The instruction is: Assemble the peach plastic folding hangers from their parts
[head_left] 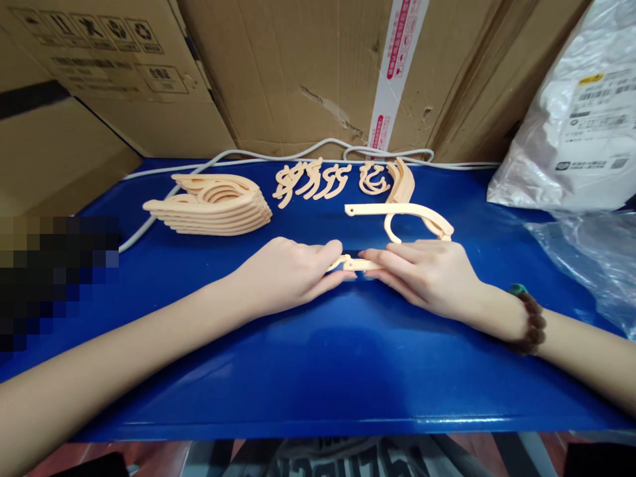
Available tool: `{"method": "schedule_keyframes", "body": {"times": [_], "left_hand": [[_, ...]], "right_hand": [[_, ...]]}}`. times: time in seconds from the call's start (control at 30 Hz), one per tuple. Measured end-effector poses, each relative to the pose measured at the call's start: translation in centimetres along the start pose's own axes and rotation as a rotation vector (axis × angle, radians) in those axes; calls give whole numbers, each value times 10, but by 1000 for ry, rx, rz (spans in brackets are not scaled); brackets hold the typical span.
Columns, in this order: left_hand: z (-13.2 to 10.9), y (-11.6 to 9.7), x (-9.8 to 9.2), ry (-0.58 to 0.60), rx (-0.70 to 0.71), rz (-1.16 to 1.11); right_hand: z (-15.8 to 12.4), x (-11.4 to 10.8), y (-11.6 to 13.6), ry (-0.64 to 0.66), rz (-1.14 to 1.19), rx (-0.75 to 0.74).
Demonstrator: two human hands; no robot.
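Note:
My left hand (293,275) pinches a small cream plastic hook piece (336,264), much of it hidden by the fingers. Between the fingers of my right hand (430,275) is a cream hanger arm (356,264), its holed end meeting the hook piece just above the blue table (342,371). Just beyond my right hand extends a curved hanger part (382,209) with a hole at its left end. Whether it joins the arm in my fingers is hidden.
Stacked curved hanger arms (213,215) lie at the left, with several small hooks (313,179) at the back middle. More curved arms (401,180) lie beside them. A white cable (238,156) runs along cardboard boxes (298,73). A plastic parcel bag (571,126) stands at the right.

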State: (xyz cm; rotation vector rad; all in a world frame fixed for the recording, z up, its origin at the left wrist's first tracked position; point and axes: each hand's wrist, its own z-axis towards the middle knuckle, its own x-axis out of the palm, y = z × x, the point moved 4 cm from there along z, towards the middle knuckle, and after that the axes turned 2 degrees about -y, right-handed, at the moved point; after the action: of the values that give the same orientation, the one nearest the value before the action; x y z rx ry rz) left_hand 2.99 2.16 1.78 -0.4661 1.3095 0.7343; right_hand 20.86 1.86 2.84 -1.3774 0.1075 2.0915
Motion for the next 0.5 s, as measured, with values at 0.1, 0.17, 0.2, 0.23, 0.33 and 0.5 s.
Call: {"method": "schedule_keyframes", "body": {"times": [0.1, 0.17, 0.2, 0.23, 0.33, 0.5], "left_hand": [[0, 0, 0, -15, 35, 82], [0, -1, 1, -28, 60, 115], [0, -1, 1, -35, 68, 124], [0, 0, 1, -43, 75, 130], [-1, -1, 1, -70, 96, 145], [-2, -5, -2, -129, 152, 212]], "right_hand": [[1, 1, 0, 15, 13, 7], [1, 2, 0, 16, 26, 9], [1, 2, 0, 17, 31, 10], [1, 2, 0, 18, 35, 11], [1, 2, -1, 24, 49, 15], [1, 2, -2, 12, 109, 26]]}}
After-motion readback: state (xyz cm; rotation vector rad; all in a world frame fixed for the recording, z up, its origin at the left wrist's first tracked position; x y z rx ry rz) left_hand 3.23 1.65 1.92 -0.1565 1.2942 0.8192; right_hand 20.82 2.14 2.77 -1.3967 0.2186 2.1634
